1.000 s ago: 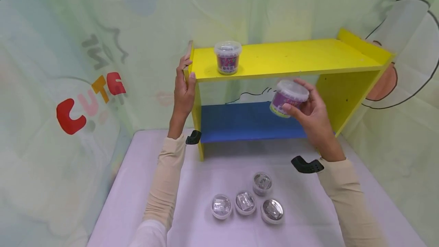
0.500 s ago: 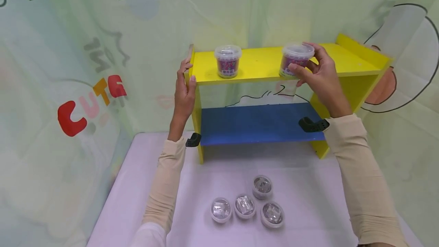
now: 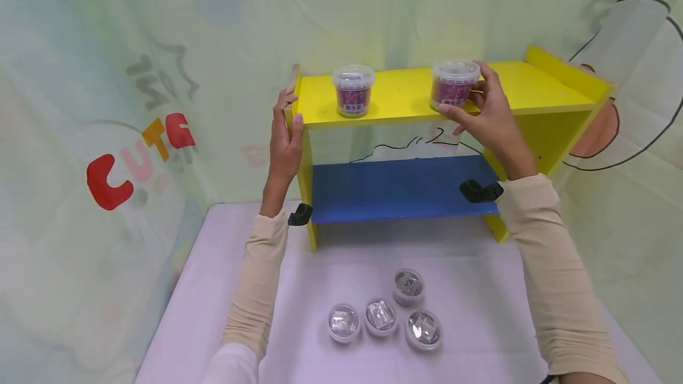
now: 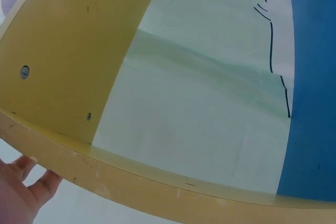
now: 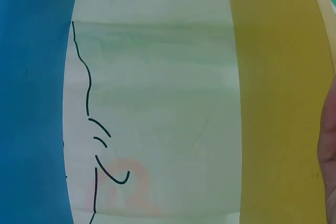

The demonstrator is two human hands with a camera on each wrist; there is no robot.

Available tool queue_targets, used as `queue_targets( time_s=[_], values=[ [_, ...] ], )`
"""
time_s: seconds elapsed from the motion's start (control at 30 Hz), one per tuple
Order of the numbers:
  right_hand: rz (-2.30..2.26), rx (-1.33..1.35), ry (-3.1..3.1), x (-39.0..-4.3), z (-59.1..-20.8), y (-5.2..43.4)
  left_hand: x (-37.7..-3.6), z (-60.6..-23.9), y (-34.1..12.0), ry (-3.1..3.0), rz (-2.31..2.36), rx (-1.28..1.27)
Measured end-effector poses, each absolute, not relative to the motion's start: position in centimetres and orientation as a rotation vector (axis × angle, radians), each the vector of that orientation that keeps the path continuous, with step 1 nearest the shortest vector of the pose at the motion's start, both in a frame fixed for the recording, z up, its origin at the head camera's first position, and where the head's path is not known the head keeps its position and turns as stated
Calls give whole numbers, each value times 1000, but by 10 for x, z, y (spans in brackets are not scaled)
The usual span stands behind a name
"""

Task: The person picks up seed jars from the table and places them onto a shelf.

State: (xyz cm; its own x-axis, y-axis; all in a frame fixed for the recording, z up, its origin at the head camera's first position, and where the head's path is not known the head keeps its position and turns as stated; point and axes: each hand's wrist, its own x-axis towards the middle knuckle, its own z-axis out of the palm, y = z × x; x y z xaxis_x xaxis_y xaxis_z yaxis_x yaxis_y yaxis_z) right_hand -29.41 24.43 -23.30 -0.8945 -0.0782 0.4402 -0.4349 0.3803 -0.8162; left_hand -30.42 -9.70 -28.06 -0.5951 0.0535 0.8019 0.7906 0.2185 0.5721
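Gripping the purple tub, the right hand curls fingers and thumb round its wall; it stands near the front edge of the yellow top shelf, seemingly set down but not released. Left hand clasps the shelf's left end, fingers wrapped over the edge. One matching tub stands further left on that shelf. Four foil-topped tubs wait on the table; blue lower shelf bare. Judgement: two placed, four left.
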Motion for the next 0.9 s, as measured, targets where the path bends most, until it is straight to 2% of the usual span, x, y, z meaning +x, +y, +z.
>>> queue_targets(
  time_s=[0.3, 0.73, 0.9],
  values=[
    [1410, 346, -2411, -294, -235, 239, -302, -281, -96, -1865, -1450, -758],
    [1264, 330, -2478, -290, -233, 237, -306, -281, -96, -1830, -1440, -792],
    [1102, 281, -2339, -275, -251, 235, -305, -280, -96, -1820, -1421, -806]
  ],
)
